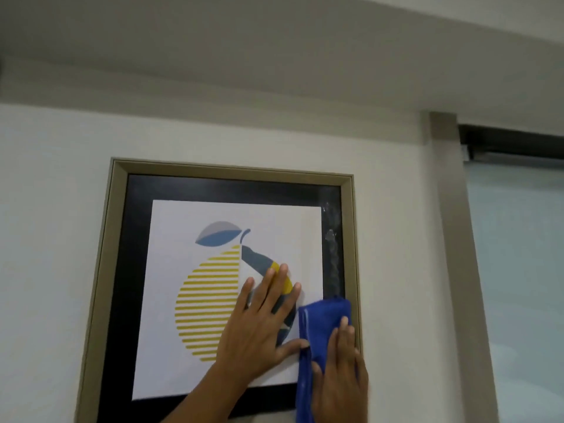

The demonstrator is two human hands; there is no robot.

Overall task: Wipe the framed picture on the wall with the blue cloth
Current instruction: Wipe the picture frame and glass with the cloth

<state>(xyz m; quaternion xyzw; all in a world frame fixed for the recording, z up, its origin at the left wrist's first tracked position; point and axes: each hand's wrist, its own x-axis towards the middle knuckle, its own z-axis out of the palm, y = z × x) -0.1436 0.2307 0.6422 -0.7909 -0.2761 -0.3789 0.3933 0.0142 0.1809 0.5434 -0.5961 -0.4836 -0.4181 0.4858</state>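
The framed picture [122, 270] hangs on a white wall: a beige frame, a black mat and a white print of a yellow striped fruit with a blue leaf. My left hand [259, 328] lies flat on the glass over the print, fingers spread, holding nothing. My right hand [341, 370] presses the folded blue cloth [320, 319] against the glass at the picture's right side, over the black mat and the frame's inner edge. Wet smears run up the black mat above the cloth.
A grey door jamb [457, 239] stands just right of the frame, with a frosted glass panel [518, 270] beyond it. A ceiling beam [274, 71] overhangs the wall above. Bare white wall lies left of the picture.
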